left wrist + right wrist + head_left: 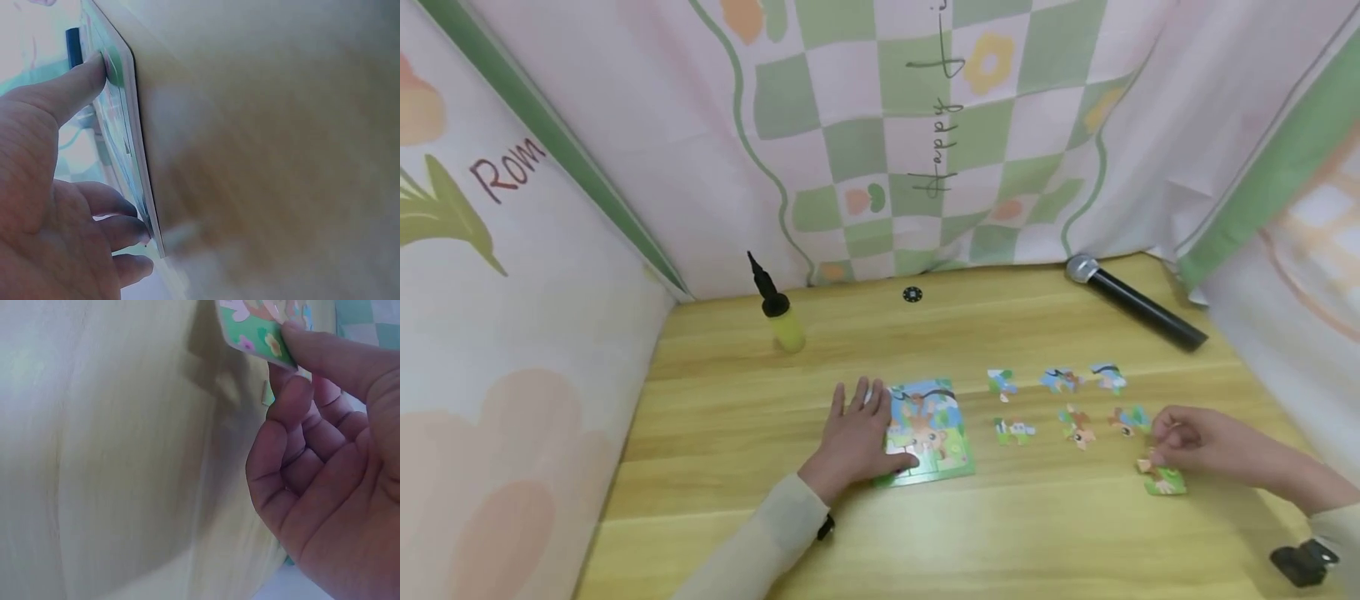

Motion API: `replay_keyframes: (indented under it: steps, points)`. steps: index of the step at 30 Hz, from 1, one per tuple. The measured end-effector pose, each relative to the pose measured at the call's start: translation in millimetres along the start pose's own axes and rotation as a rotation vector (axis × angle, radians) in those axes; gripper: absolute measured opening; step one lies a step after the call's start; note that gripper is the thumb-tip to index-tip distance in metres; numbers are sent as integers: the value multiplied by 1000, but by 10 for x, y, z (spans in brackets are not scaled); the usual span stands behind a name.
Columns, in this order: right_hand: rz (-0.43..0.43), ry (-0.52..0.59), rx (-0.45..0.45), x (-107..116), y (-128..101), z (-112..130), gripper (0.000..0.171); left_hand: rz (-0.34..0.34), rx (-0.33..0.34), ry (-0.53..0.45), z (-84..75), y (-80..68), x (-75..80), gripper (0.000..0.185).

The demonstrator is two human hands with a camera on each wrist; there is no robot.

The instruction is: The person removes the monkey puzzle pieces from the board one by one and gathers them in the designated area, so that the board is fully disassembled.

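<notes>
My left hand (855, 437) lies with fingers spread over the left side of a puzzle board (951, 417) printed with a cartoon animal. In the left wrist view its thumb (81, 84) presses on the board near a corner. My right hand (1206, 442) pinches a puzzle piece (1165, 481) between thumb and fingers. The right wrist view shows the piece (256, 334) tilted over the table, green with pink and yellow flowers, its upper part cut off by the frame. Close by that hand lies another puzzle piece (1126, 422) with an eye on it.
Several loose puzzle pieces (1062, 380) lie in two rows right of the board. Farther back stand a yellow bottle (787, 329) with a black pump top, a small black disc (912, 294) and a microphone (1138, 304). Patterned curtains (880, 142) border the wooden table (715, 467).
</notes>
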State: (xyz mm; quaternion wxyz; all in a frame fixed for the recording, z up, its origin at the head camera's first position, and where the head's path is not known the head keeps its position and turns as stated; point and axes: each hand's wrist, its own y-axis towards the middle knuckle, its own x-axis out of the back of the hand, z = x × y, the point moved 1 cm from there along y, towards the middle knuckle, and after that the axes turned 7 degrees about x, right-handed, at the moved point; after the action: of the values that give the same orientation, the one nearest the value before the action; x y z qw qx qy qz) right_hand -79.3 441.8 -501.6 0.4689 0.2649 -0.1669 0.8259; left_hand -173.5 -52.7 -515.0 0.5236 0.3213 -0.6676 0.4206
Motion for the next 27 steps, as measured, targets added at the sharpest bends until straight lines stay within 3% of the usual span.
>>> replay_keyframes:
  steps: [14,22,27]
  points:
    - [-45,-130,-26,-24,21,-18,10,-14,-20,-6,-12,-35,2,113]
    - [-53,-199,-32,-111,239,179,6,-14,-76,-56,56,-52,-16,103]
    - [-47,-129,-23,-221,429,330,10,-11,-103,-101,178,-53,-35,105]
